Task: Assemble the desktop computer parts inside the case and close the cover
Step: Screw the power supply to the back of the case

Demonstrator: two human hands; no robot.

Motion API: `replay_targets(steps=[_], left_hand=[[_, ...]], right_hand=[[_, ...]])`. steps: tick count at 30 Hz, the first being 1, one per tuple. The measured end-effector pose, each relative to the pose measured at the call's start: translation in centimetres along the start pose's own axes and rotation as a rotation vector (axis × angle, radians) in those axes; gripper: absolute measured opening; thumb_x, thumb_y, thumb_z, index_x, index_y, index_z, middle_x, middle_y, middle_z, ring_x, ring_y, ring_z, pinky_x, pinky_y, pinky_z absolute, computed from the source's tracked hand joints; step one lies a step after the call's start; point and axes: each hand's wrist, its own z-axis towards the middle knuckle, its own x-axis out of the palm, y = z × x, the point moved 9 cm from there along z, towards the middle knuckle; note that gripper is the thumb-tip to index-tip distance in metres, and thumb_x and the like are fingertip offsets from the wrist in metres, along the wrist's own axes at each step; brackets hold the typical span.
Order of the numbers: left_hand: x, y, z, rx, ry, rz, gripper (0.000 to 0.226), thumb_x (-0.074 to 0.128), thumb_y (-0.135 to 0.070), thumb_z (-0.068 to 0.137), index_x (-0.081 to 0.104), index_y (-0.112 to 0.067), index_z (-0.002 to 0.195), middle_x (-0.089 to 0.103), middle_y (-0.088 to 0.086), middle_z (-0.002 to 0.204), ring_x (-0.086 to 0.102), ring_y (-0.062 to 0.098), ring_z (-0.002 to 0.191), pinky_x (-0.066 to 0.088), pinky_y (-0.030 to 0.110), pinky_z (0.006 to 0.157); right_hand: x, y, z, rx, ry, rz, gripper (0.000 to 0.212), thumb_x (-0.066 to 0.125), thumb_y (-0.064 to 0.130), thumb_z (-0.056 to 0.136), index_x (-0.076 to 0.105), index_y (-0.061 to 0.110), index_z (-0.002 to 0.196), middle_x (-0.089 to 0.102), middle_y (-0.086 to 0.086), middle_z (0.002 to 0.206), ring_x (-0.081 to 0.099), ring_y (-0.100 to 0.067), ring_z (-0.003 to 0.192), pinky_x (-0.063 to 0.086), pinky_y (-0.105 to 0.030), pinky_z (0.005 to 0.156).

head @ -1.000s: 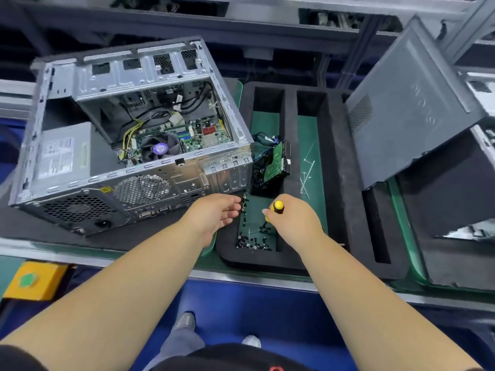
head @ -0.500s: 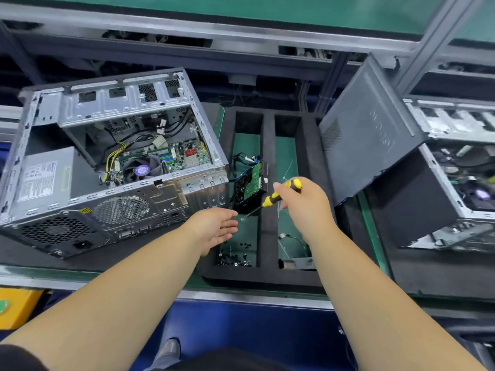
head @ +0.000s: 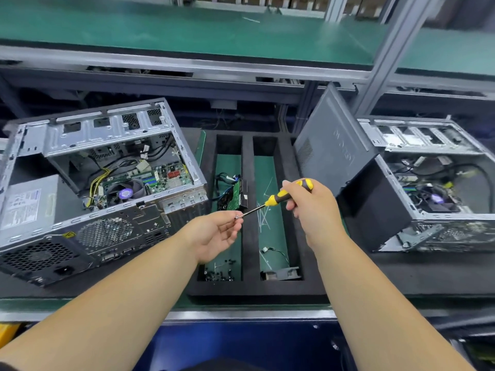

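Note:
The open grey computer case (head: 88, 188) lies on its side at the left, motherboard and fan showing inside. My right hand (head: 313, 207) grips a yellow-and-black screwdriver (head: 284, 195) whose tip points left. My left hand (head: 214, 234) pinches a small screw (head: 237, 217) right at that tip, above the black foam tray (head: 249, 287). A green circuit card (head: 235, 194) stands in the tray's left slot. The grey side cover (head: 332, 153) leans upright to the right of the tray.
Several loose screws (head: 219, 271) lie at the near end of the tray's left slot; a small cable and part (head: 278, 266) lie in the right slot. A second open case (head: 434, 183) sits at the right. A metal shelf frame (head: 380, 70) runs overhead.
Both hands have risen from the tray's screw pile. My right hand turned the screwdriver tip toward my left hand, which now holds a screw against it. The camera tilted up.

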Motion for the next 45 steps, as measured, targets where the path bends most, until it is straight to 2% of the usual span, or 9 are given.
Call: replay_targets(steps=[5, 16, 24, 27, 31, 35, 39, 42, 45], left_hand=[[0.1, -0.4, -0.5, 0.027, -0.022, 0.036, 0.009, 0.06, -0.008, 0.092, 0.069, -0.008, 0.095, 0.069, 0.002, 0.073, 0.062, 0.007, 0.06, 0.052, 0.019, 0.053], [-0.8, -0.7, -1.7, 0.054, -0.035, 0.033, 0.008, 0.061, -0.009, 0.092, 0.069, -0.009, 0.092, 0.067, 0.002, 0.072, 0.06, 0.008, 0.06, 0.051, 0.019, 0.052], [-2.6, -2.9, -4.1, 0.149, -0.109, 0.12, 0.006, 0.061, -0.01, 0.093, 0.067, -0.009, 0.091, 0.068, 0.0, 0.07, 0.059, 0.005, 0.058, 0.049, 0.016, 0.051], [-3.7, -4.9, -5.9, 0.26, -0.165, 0.189, 0.007, 0.06, -0.009, 0.094, 0.068, -0.008, 0.093, 0.069, 0.0, 0.073, 0.061, 0.005, 0.06, 0.051, 0.016, 0.054], [-5.2, -9.9, -10.0, 0.602, -0.3, 0.374, 0.018, 0.057, -0.011, 0.097, 0.07, -0.016, 0.085, 0.069, -0.003, 0.074, 0.063, 0.006, 0.067, 0.052, 0.017, 0.062], [-6.9, -14.5, -15.2, 0.911, -0.47, 0.549, 0.025, 0.058, -0.016, 0.095, 0.071, -0.031, 0.08, 0.07, -0.006, 0.075, 0.065, 0.009, 0.074, 0.052, 0.017, 0.07], [-9.1, -16.6, -18.4, 1.005, -0.518, 0.534, 0.024, 0.059, -0.011, 0.094, 0.07, -0.03, 0.082, 0.07, -0.012, 0.077, 0.066, 0.007, 0.074, 0.049, 0.014, 0.068], [-10.7, -17.7, -19.8, 1.025, -0.502, 0.543, 0.019, 0.06, -0.008, 0.093, 0.07, -0.025, 0.09, 0.07, -0.01, 0.081, 0.064, 0.005, 0.078, 0.049, 0.014, 0.069], [-12.9, -18.3, -20.2, 0.988, -0.428, 0.53, 0.024, 0.062, -0.018, 0.094, 0.064, -0.031, 0.114, 0.069, -0.008, 0.105, 0.064, 0.002, 0.097, 0.047, 0.014, 0.08]], right_hand=[[-0.5, 0.0, -0.5, -0.003, -0.009, 0.008, 0.027, 0.063, 0.044, 0.084, 0.068, 0.018, 0.078, 0.061, 0.006, 0.059, 0.042, -0.01, 0.054, 0.041, -0.032, 0.057], [0.8, 0.5, -1.8, -0.029, 0.051, 0.04, 0.023, 0.064, 0.039, 0.085, 0.068, 0.018, 0.077, 0.062, 0.003, 0.062, 0.042, -0.017, 0.059, 0.04, -0.032, 0.057], [3.4, 2.1, -2.5, -0.108, 0.197, 0.027, 0.007, 0.063, 0.03, 0.078, 0.069, 0.032, 0.078, 0.068, 0.002, 0.07, 0.06, -0.013, 0.067, 0.052, -0.03, 0.066], [4.9, 3.5, -2.9, -0.153, 0.304, 0.009, 0.008, 0.065, 0.02, 0.079, 0.071, 0.025, 0.08, 0.07, 0.0, 0.07, 0.062, -0.01, 0.065, 0.052, -0.024, 0.062], [7.4, 5.6, -3.8, -0.214, 0.473, 0.05, 0.005, 0.072, 0.017, 0.081, 0.07, 0.014, 0.085, 0.072, -0.005, 0.074, 0.063, -0.014, 0.063, 0.051, -0.024, 0.061], [11.2, 7.7, -5.3, -0.307, 0.604, -0.006, 0.009, 0.076, 0.021, 0.082, 0.071, 0.019, 0.09, 0.074, -0.002, 0.081, 0.065, -0.015, 0.066, 0.053, -0.028, 0.067], [15.9, 8.6, -6.9, -0.38, 0.667, -0.172, 0.015, 0.076, 0.025, 0.084, 0.073, 0.036, 0.093, 0.069, 0.003, 0.09, 0.067, -0.019, 0.079, 0.056, -0.039, 0.081], [19.4, 8.9, -8.4, -0.43, 0.702, -0.261, 0.015, 0.07, 0.028, 0.09, 0.067, 0.043, 0.093, 0.07, 0.006, 0.097, 0.067, -0.015, 0.085, 0.055, -0.04, 0.087], [22.5, 9.0, -9.6, -0.424, 0.704, -0.265, 0.014, 0.06, 0.028, 0.097, 0.064, 0.041, 0.096, 0.07, 0.008, 0.096, 0.066, -0.012, 0.084, 0.055, -0.039, 0.084]])
